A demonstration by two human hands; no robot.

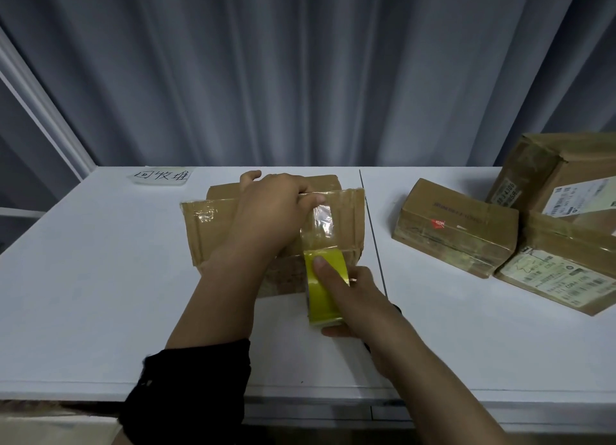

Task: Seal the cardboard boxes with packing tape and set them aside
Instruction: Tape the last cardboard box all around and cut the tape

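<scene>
Pressing flat on the far top edge of the cardboard box (240, 231), the left hand (270, 207) pins down the free end of the tape strip (320, 224) with its fingers (311, 197) spread over the flap; the right hand (350, 298) holds the yellow tape roll (321, 288) at the near side of the box, fingers closed around the roll with one fingertip laid on its outer face. The box sits at the middle of the white surface (100, 277), just left of a seam in it; its top already carries older glossy tape. Judged handling: the box looks small and light, its board creased and soft at the edges, so it would likely slide unless held down; best held by flat pressure on the top or by its two short sides. The clear strip is thin, sticky and apt to wrinkle or fold on itself; it should be kept taut between the two hands. The roll is rigid and easy to hold by its rim. Three other boxes (456, 227) lie at the right of the surface, touching one another, with shipping labels showing. A handwritten paper label (162, 175) lies at the far left. Grey curtains (300, 71) close off the far side; room to the left is open for setting boxes aside.
</scene>
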